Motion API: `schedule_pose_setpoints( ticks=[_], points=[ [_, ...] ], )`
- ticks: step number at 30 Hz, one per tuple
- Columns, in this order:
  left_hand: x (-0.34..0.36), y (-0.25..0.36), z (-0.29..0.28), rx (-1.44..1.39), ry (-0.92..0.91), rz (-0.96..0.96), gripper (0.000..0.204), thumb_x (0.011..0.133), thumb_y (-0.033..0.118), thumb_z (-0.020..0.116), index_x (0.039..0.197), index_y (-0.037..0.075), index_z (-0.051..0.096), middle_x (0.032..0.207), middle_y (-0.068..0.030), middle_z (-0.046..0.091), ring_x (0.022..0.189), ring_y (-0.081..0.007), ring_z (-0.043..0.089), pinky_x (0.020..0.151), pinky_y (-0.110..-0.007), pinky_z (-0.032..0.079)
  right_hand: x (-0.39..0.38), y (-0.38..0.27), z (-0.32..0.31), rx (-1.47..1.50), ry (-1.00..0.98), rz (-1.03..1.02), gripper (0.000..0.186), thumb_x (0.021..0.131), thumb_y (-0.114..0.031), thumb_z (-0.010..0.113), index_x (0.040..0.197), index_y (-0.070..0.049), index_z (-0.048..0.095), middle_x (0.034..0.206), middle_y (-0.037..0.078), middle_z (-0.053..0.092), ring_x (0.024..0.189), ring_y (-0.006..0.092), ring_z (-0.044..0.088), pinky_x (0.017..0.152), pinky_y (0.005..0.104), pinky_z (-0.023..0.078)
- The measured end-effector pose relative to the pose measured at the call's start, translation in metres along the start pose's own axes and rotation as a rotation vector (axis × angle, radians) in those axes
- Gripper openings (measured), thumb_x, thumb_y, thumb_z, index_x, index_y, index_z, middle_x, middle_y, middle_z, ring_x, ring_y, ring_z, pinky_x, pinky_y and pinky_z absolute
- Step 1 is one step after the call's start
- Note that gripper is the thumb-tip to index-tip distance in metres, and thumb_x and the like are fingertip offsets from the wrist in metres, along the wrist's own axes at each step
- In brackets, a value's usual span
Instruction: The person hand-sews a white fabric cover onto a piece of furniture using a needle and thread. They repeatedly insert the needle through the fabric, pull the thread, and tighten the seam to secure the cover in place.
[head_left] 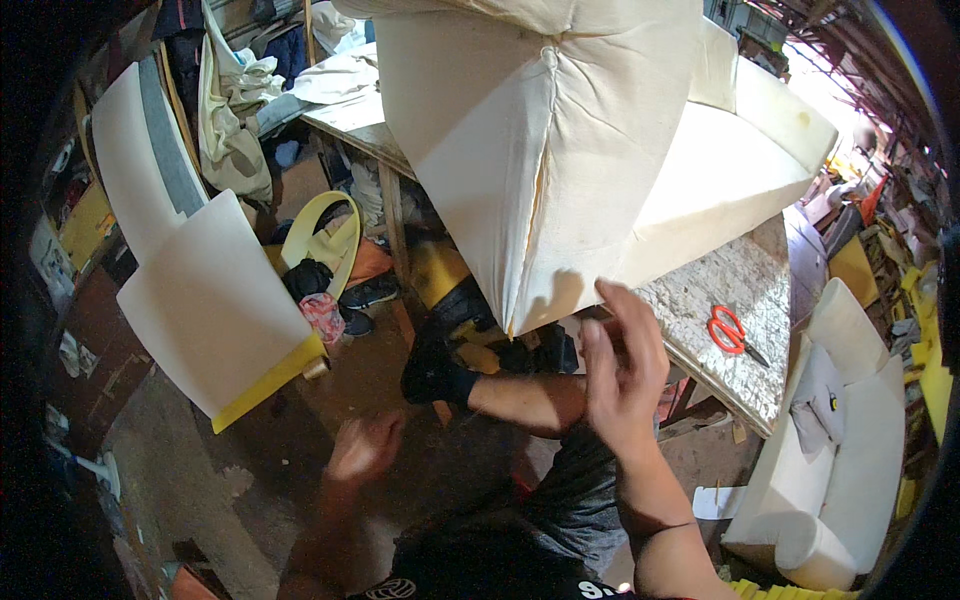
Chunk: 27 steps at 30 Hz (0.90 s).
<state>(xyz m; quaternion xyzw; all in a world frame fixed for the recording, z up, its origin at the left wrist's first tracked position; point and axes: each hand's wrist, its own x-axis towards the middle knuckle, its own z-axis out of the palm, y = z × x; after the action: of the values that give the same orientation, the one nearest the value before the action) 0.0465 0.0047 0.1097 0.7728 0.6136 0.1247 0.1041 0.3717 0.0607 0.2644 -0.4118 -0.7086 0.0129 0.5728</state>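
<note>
A large cream upholstered piece (610, 120) rests on a wooden worktable (700, 300). Its front corner has a long puckered seam with a slit showing yellow inside. Just right of the lower corner, my right hand (620, 370) is raised with fingers apart and bent, holding nothing; its shadow falls on the fabric and contact is unclear. Lower down, my left hand (368, 445) hangs over the floor, blurred, its fingers curled and hard to make out. Red-handled scissors (728, 330) lie on the table to the right. My bent leg (520, 400) is beneath the piece.
At left stand pale padded panels (210, 300) with yellow foam edging. Fabric piles (230, 140), a yellow ring-shaped piece (300, 240) and loose cloths crowd the area beside the table. A cream sofa (860, 450) sits at lower right, and clutter lines the right edge.
</note>
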Motion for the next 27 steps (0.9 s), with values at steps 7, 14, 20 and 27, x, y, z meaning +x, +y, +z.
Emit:
schedule_pose_setpoints(
  ticks=[7, 14, 20, 27],
  points=[
    [0.04, 0.094, -0.097, -0.239, 0.255, 0.474, 0.011, 0.091, 0.01, 0.07, 0.1, 0.006, 0.065, 0.088, -0.0145, 0.067, 0.085, -0.0354, 0.067, 0.077, -0.045, 0.055, -0.034, -0.041, 0.006, 0.115, -0.422, -0.149, 0.048, 0.085, -0.013, 0.079, 0.131, -0.003, 0.066, 0.127, 0.018, 0.068, 0.114, 0.041, 0.065, 0.1, 0.0473, 0.052],
    [0.059, 0.116, -0.085, -0.384, 0.54, 0.512, 0.017, 0.089, 0.007, 0.071, 0.103, 0.004, 0.061, 0.09, -0.0134, 0.066, 0.084, -0.0326, 0.068, 0.073, -0.042, 0.055, -0.05, -0.022, -0.01, 0.356, -0.585, 0.226, 0.043, 0.087, -0.011, 0.08, 0.127, 0.0, 0.068, 0.126, 0.019, 0.07, 0.115, 0.0332, 0.068, 0.099, 0.0409, 0.053],
    [0.077, 0.143, -0.077, -0.667, 0.65, 0.492, 0.017, 0.089, 0.001, 0.07, 0.104, 0.003, 0.062, 0.087, -0.0136, 0.066, 0.079, -0.0313, 0.069, 0.071, -0.039, 0.053, -0.033, -0.024, -0.022, 0.309, -0.367, 0.154, 0.031, 0.085, -0.009, 0.082, 0.114, 0.0, 0.076, 0.111, 0.017, 0.077, 0.095, 0.0272, 0.075, 0.083, 0.0337, 0.058],
    [0.11, 0.177, -0.094, -0.866, 0.741, 0.586, 0.019, 0.089, 0.005, 0.074, 0.105, 0.004, 0.063, 0.095, -0.0139, 0.068, 0.084, -0.0329, 0.068, 0.075, -0.04, 0.053, 0.012, -0.027, -0.036, 0.077, -0.069, -0.103, 0.015, 0.089, 0.002, 0.069, 0.103, 0.003, 0.075, 0.102, 0.017, 0.076, 0.09, 0.0292, 0.074, 0.083, 0.0339, 0.058]
  ],
)
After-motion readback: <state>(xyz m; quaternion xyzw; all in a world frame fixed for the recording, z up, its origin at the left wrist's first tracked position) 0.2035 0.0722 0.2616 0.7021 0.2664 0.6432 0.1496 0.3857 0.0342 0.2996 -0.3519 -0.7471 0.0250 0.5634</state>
